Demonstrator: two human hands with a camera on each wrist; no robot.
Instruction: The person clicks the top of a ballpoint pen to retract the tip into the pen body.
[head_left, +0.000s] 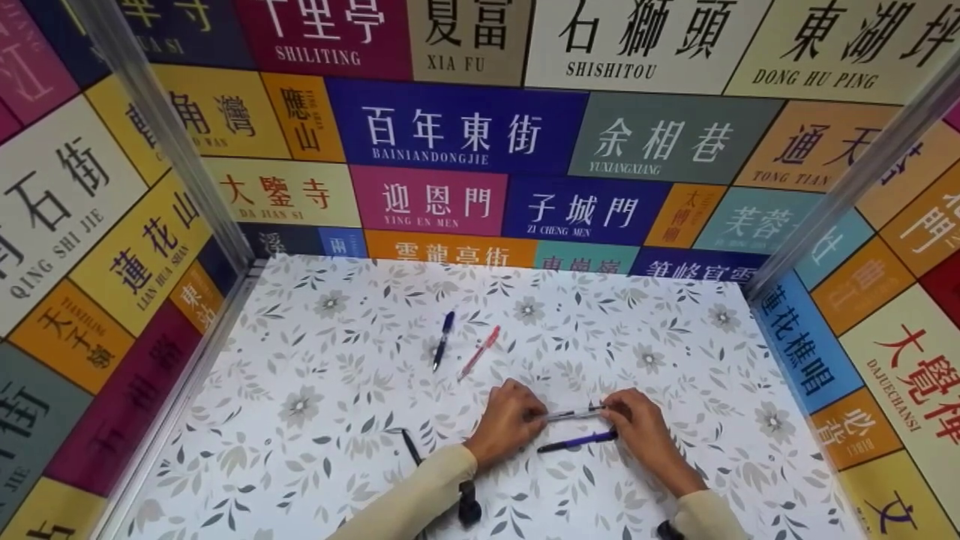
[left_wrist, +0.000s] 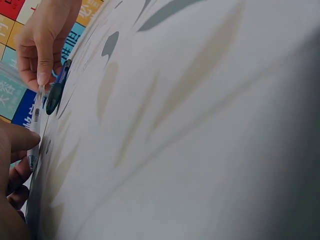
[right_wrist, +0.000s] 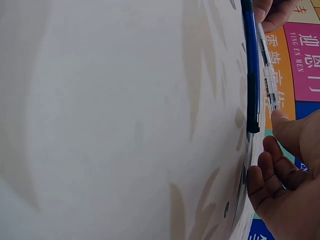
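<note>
A clear pen with dark markings (head_left: 571, 414) lies between the fingers of both hands, low over the table. My left hand (head_left: 510, 421) pinches its left end, while the right hand (head_left: 636, 421) holds the other end between thumb and fingertips. In the right wrist view the see-through barrel (right_wrist: 270, 75) runs from one hand to the other. Just in front of it, on the table, a blue-purple pen with black parts (head_left: 577, 441) reaches close to the right hand. The left wrist view shows both hands at the far left edge, with the clear pen (left_wrist: 36, 117) spanning them.
Farther back on the flower-patterned table (head_left: 375, 315) lie a dark blue pen (head_left: 443, 341) and a red pen (head_left: 480, 351). Partly under the left sleeve is a black pen (head_left: 411, 447). Walls of coloured street-name panels (head_left: 457, 124) enclose the table's back and sides.
</note>
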